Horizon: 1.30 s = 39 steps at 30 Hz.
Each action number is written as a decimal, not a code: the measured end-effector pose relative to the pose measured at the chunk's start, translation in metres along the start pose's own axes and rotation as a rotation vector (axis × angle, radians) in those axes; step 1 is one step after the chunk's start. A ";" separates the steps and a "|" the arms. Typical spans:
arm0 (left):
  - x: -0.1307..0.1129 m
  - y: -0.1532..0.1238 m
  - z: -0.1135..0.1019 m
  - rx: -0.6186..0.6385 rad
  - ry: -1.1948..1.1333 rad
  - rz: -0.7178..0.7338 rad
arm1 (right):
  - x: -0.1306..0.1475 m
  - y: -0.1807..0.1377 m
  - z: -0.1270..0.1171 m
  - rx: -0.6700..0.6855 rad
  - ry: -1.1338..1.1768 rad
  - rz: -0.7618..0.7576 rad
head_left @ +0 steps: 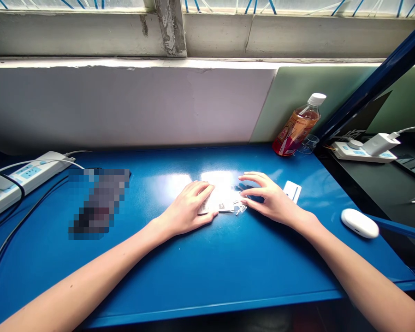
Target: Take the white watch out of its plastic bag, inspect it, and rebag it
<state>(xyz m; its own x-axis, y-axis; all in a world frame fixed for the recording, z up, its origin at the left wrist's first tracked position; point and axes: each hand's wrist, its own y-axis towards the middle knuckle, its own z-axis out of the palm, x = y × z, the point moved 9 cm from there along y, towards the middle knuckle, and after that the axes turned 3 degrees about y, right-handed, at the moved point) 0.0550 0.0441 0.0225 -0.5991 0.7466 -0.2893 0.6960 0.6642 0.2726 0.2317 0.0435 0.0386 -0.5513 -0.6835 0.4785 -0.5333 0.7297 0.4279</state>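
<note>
My left hand [190, 208] lies on the blue table [200, 272], its fingers curled over the left edge of a small clear packet with a printed label [223, 203]. My right hand [268, 198] is just right of the packet, fingers bent and slightly apart, fingertips touching the packet's clear end near some small white parts [241, 210]. A small white card [292, 191] lies beside my right hand. Glare from the window washes out part of the packet.
A bottle of amber drink [297, 127] leans at the back right with a small clear cup [308, 144] beside it. A white earbud case [359, 223] lies at the right. Power strips sit at the left [24, 177] and right [363, 152]. A blurred-out object [97, 203] lies at the left.
</note>
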 end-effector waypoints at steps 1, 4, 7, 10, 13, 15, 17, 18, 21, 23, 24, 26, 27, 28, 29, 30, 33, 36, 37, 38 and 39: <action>0.000 0.000 0.000 0.002 0.001 0.001 | 0.001 0.000 0.000 0.011 0.009 0.000; -0.001 0.000 0.000 0.005 -0.001 -0.001 | 0.007 0.001 0.002 0.034 0.037 0.002; 0.000 0.000 -0.001 -0.004 -0.015 -0.009 | 0.014 0.001 0.005 0.053 0.073 0.018; 0.000 0.000 -0.001 -0.015 -0.032 -0.008 | 0.019 0.001 0.011 0.088 0.110 0.026; -0.001 0.001 0.001 0.001 -0.011 0.008 | 0.018 -0.001 0.017 0.124 0.126 0.044; -0.003 0.001 0.005 0.037 0.031 0.030 | 0.013 -0.002 0.019 0.138 0.132 0.074; -0.005 0.001 0.009 0.081 0.071 0.047 | 0.007 -0.003 0.018 0.134 0.131 0.104; -0.005 0.001 0.011 0.099 0.082 0.049 | 0.003 -0.003 0.016 0.119 0.124 0.114; -0.004 0.002 0.013 0.125 0.084 0.040 | -0.004 -0.001 0.002 0.006 0.049 0.116; -0.004 0.002 0.013 0.131 0.078 0.036 | -0.007 0.000 -0.009 -0.077 -0.036 0.097; -0.004 0.002 0.013 0.132 0.077 0.036 | -0.007 0.000 -0.013 -0.101 -0.074 0.087; -0.004 0.002 0.012 0.131 0.077 0.036 | -0.007 0.001 -0.017 -0.104 -0.119 0.083; -0.004 0.002 0.012 0.131 0.078 0.035 | -0.007 0.001 -0.017 -0.087 -0.121 0.086; -0.004 0.002 0.012 0.133 0.081 0.034 | -0.007 0.001 -0.016 -0.063 -0.109 0.092; -0.004 0.002 0.012 0.136 0.085 0.034 | -0.007 0.001 -0.014 -0.037 -0.087 0.098; -0.004 0.002 0.013 0.142 0.092 0.033 | -0.006 0.001 -0.012 -0.013 -0.060 0.103; -0.004 0.002 0.014 0.154 0.112 0.032 | -0.002 0.002 -0.008 0.028 0.030 0.119; -0.005 0.003 0.015 0.156 0.121 0.030 | 0.002 0.002 -0.004 0.048 0.109 0.140; -0.005 0.002 0.015 0.155 0.122 0.030 | 0.003 0.003 -0.002 0.059 0.130 0.142; -0.005 0.002 0.015 0.154 0.123 0.029 | 0.005 0.003 0.000 0.070 0.145 0.140; -0.005 0.002 0.015 0.150 0.121 0.029 | 0.007 0.003 0.001 0.081 0.154 0.132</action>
<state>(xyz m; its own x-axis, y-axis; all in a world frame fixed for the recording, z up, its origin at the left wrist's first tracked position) 0.0651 0.0414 0.0105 -0.6149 0.7705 -0.1682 0.7594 0.6360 0.1371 0.2254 0.0415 0.0422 -0.5188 -0.5661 0.6406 -0.5161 0.8048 0.2933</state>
